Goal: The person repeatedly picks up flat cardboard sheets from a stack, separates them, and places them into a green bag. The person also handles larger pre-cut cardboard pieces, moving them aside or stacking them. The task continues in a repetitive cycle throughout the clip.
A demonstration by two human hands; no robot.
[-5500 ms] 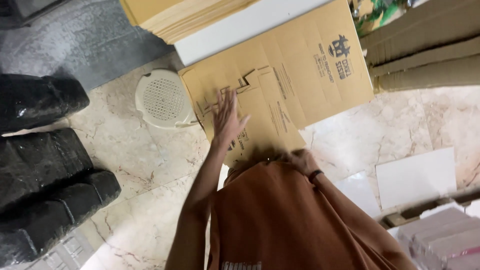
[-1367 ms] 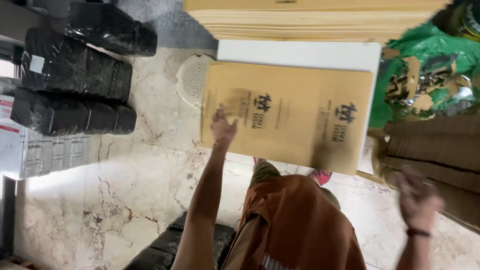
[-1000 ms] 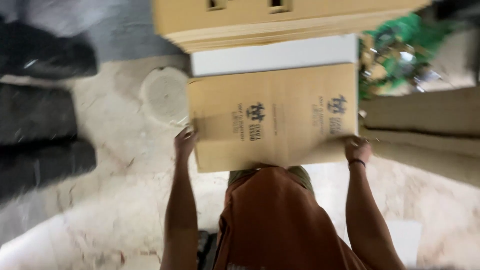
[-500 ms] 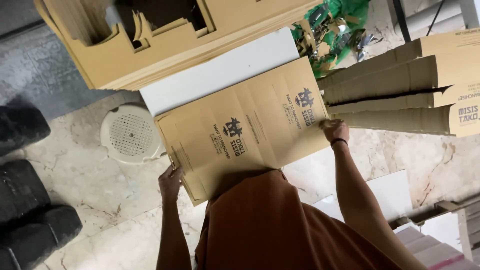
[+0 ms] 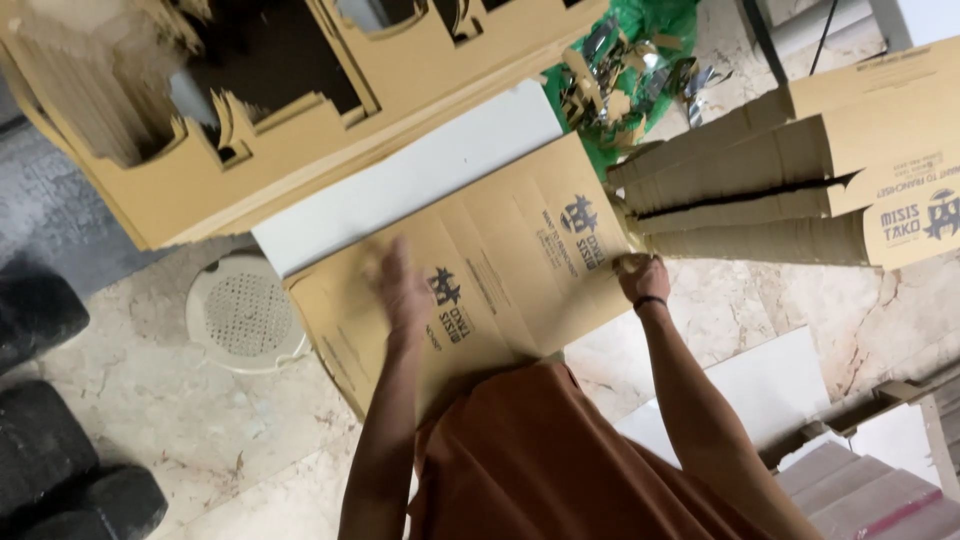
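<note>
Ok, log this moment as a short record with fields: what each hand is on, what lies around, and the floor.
left hand: left hand pressed flat on the flat cardboard sheet, blurred
right hand: right hand at the sheet's right edge, next to the stacked folded boxes; grip unclear
under the sheet: white board
above: tall cardboard stack with cut-outs
left of sheet: round cream perforated cover
far left: black wrapped bundles
top: green bag
floor: marble floor

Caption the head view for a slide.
Left hand flat on a folded brown cardboard box, right hand gripping its edge.
</note>
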